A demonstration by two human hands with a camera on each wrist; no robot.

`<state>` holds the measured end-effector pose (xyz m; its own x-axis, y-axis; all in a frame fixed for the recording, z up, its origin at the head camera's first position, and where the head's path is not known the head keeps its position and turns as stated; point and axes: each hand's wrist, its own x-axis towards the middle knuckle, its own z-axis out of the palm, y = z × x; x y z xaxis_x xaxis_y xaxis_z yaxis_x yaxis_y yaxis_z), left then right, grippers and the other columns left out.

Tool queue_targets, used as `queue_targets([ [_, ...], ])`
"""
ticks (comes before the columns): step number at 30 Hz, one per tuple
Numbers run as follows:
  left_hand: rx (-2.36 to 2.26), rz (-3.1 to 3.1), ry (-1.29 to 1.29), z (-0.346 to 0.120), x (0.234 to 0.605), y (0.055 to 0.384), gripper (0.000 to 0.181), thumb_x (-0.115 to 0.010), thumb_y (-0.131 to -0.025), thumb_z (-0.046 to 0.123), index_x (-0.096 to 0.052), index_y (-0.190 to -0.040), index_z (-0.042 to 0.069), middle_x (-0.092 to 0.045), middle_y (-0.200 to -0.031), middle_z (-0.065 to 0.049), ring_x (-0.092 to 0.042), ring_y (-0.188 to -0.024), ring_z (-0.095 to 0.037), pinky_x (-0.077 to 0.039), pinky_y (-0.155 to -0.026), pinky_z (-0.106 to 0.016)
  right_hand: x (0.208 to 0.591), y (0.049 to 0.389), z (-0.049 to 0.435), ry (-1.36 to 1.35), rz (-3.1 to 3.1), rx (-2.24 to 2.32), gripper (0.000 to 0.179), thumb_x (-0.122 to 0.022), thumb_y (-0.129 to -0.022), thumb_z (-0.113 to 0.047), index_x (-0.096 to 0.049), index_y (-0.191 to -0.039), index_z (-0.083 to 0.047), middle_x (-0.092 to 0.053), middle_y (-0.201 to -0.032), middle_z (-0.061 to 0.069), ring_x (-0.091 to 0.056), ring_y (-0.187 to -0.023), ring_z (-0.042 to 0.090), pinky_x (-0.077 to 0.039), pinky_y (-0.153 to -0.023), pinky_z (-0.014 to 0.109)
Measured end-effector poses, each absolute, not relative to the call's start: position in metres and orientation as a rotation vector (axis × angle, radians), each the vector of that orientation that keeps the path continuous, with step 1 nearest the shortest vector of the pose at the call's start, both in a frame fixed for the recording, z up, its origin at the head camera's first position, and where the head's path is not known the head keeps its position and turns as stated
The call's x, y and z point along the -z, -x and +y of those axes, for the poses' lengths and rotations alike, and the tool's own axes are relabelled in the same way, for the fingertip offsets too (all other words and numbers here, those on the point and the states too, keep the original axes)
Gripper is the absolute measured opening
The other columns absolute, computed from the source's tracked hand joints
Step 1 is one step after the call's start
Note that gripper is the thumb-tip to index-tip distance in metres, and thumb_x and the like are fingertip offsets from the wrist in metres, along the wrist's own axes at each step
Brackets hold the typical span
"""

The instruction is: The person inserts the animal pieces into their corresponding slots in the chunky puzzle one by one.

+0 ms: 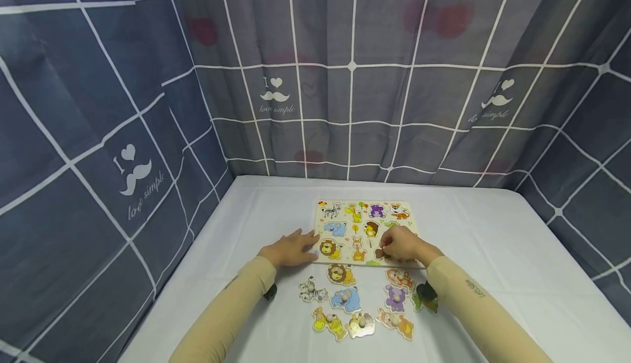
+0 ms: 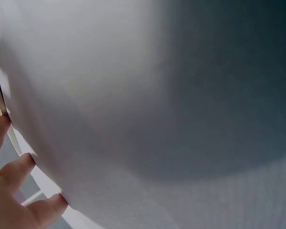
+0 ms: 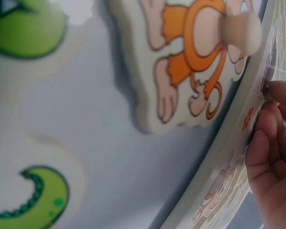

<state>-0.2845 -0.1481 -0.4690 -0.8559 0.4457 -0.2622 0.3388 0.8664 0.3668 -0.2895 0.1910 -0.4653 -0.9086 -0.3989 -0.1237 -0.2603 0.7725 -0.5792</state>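
Observation:
A pale wooden puzzle board (image 1: 362, 231) printed with animals lies on the table. My right hand (image 1: 401, 243) is over its lower right part and pinches a brown puzzle piece (image 1: 379, 253) by its knob; the fingers hide most of that piece. In the right wrist view, thumb and fingertips of the right hand (image 3: 271, 143) meet close to the board surface. My left hand (image 1: 292, 248) rests on the table with spread fingers touching the board's left edge. The left wrist view shows those fingers (image 2: 24, 171) at its lower left.
Loose knobbed pieces lie in front of the board: a lion (image 1: 341, 274), zebra (image 1: 313, 291), elephant (image 1: 346, 299), giraffe (image 1: 329, 323), monkey (image 1: 400, 278), purple hippo (image 1: 396, 298), kangaroo (image 1: 396, 322) and others. A green piece (image 1: 418, 301) lies beside the right sleeve. A checked curtain (image 1: 320, 94) surrounds the white table (image 1: 266, 209).

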Motion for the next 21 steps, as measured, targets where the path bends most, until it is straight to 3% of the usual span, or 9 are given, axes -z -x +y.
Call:
queue_targets([
  [12, -0.45, 2.683, -0.576, -0.1471, 0.4693, 0.2872, 0.065, -0.058, -0.096, 0.053, -0.041, -0.153, 0.028, -0.028, -0.165, 0.005, -0.018, -0.155, -0.033, -0.017, -0.121, -0.067, 0.4675, 0.2863, 0.1958, 0.438, 2.734, 0.89, 0.005, -0.068, -0.087, -0.005, -0.072, -0.09, -0.004, -0.066, -0.075, 0.002, -0.055, -0.053, 0.011, -0.05, -0.052, 0.026],
  [21, -0.439, 2.683, -0.566, -0.1472, 0.4696, 0.287, 0.066, -0.058, -0.095, 0.054, -0.039, -0.154, 0.029, -0.027, -0.165, 0.006, -0.018, -0.156, -0.033, -0.016, -0.122, -0.066, 0.4672, 0.2832, 0.1954, 0.419, 2.769, 0.91, 0.006, -0.068, -0.085, -0.002, -0.072, -0.09, -0.003, -0.069, -0.084, 0.005, -0.057, -0.063, 0.014, -0.049, -0.055, 0.027],
])
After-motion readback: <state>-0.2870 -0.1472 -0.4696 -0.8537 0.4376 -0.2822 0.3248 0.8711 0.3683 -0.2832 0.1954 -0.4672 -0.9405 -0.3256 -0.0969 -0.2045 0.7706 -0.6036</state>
